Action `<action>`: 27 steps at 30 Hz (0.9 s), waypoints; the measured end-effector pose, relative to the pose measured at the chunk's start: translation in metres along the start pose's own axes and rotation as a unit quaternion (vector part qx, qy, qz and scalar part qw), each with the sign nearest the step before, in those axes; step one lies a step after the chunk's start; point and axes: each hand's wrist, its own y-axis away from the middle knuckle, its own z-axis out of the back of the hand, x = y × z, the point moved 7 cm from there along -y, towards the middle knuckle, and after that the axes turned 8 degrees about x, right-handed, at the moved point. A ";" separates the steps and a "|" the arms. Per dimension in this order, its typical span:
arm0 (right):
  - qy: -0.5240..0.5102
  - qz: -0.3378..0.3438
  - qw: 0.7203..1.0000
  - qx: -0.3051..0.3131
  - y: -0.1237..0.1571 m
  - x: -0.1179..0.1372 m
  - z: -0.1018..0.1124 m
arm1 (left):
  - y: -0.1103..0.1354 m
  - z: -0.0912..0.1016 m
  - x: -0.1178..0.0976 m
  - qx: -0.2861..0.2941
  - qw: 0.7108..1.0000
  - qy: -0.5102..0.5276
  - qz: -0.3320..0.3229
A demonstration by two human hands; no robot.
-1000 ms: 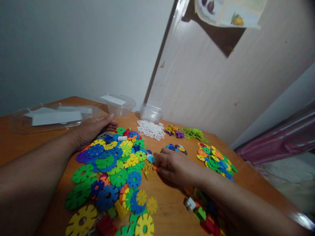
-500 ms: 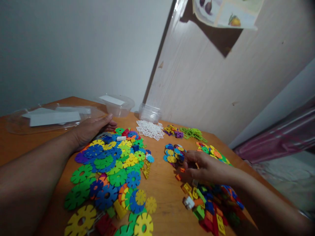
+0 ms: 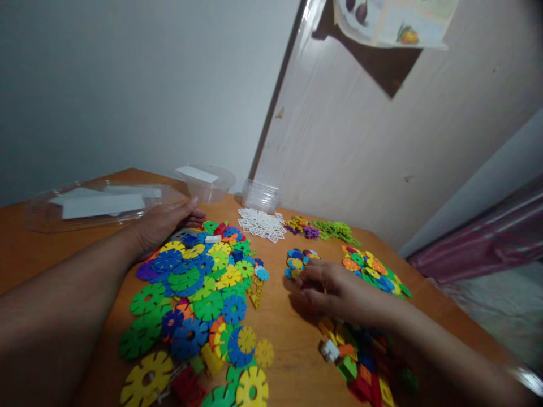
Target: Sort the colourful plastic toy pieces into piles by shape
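My left hand (image 3: 167, 225) rests at the far left edge of a big heap of notched plastic discs (image 3: 184, 278), its fingers stretched out and holding nothing. The discs are mostly green, blue and yellow, with a white brick (image 3: 213, 239) and a yellow triangular piece (image 3: 255, 291) among them. My right hand (image 3: 320, 285) is low over the table, fingers curled down, beside a small cluster of little discs (image 3: 296, 261). Whatever its fingertips pinch is hidden. Beneath its wrist lies a pile of building blocks (image 3: 348, 366), partly covered by the forearm.
White lattice pieces (image 3: 262, 224), yellow and purple pieces (image 3: 302, 225) and green pieces (image 3: 335, 230) lie along the back. Another disc pile (image 3: 373, 270) sits at right. Clear plastic tubs (image 3: 207, 186) and a clear tray with white strips (image 3: 104, 204) stand at back left.
My right hand has moved left and slightly toward me, now covering the small orange blocks and part of the little disc cluster. My left hand stays beside the heap.
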 end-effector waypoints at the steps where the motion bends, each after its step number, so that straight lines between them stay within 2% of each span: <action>1: 0.027 0.011 1.000 -0.009 -0.009 0.009 -0.001 | 0.000 0.000 0.000 0.002 1.000 0.001 -0.001; 4: 0.094 0.033 0.995 -0.031 -0.032 0.027 -0.008 | 0.003 -0.002 -0.002 0.002 1.000 0.006 -0.002; 8: 0.159 0.014 0.987 -0.017 -0.051 0.034 -0.019 | 0.007 -0.005 -0.005 -0.006 1.000 0.010 -0.005; 20: 0.222 -0.019 0.973 -0.055 -0.054 0.038 -0.019 | 0.006 -0.003 -0.004 -0.006 1.000 -0.019 -0.019; 23: 0.182 -0.024 0.979 -0.091 -0.047 0.029 -0.008 | 0.004 -0.003 -0.003 0.000 1.000 -0.016 -0.023; 27: 0.043 -0.053 0.992 -0.104 -0.020 0.003 0.010 | 0.005 -0.004 -0.004 -0.004 1.000 -0.014 -0.022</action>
